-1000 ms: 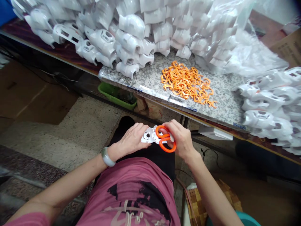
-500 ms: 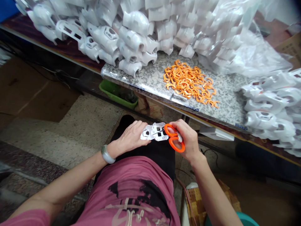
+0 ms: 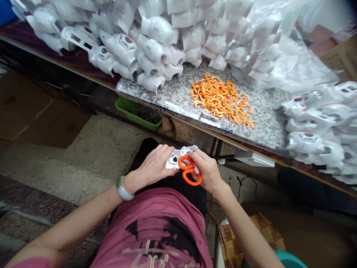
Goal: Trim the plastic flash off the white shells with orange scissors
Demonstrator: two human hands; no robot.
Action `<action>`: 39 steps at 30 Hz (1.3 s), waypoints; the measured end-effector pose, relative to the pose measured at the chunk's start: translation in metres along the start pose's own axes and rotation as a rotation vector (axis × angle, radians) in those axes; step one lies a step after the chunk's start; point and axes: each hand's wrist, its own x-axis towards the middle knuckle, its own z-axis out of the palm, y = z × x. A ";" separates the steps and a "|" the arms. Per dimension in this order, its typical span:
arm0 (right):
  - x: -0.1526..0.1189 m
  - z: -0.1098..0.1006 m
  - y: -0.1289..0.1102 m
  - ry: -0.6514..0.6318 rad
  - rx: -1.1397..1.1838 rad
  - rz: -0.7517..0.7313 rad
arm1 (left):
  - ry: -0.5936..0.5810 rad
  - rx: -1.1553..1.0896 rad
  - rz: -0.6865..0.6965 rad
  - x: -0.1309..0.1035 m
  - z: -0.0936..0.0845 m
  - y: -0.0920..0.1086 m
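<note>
One white shell [image 3: 170, 162], pinched in left hand [image 3: 153, 163]; orange-handled scissors [image 3: 187, 169], gripped by right hand [image 3: 208, 171]. Hazard: slip at close quarters, nicking left hand.

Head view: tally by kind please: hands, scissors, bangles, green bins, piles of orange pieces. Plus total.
Hands: 2 (left hand, right hand)
Scissors: 1
Bangle: 1
Green bin: 1
Pile of orange pieces: 1
Total: 6
Pieces inside the pile overlap too much to count.
</note>
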 end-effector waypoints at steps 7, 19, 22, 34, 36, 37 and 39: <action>0.006 -0.004 -0.004 -0.015 -0.043 -0.022 | -0.010 0.050 -0.019 0.001 0.008 -0.009; 0.007 -0.073 0.041 1.020 0.598 0.755 | -0.137 -0.711 -0.374 -0.005 0.018 -0.029; 0.008 -0.068 0.056 1.064 0.671 0.803 | -0.173 -1.018 -0.394 -0.008 0.016 -0.026; 0.016 -0.057 0.064 0.991 0.685 0.837 | -0.238 -1.706 -0.304 -0.026 0.016 -0.012; 0.017 -0.058 0.068 0.953 0.666 0.856 | -0.282 -1.700 -0.270 -0.027 0.014 -0.010; 0.017 -0.059 0.071 0.925 0.632 0.865 | -0.302 -1.698 -0.255 -0.027 0.013 -0.009; 0.016 -0.062 0.076 0.860 0.505 0.860 | -0.333 -1.699 -0.236 -0.028 0.012 -0.008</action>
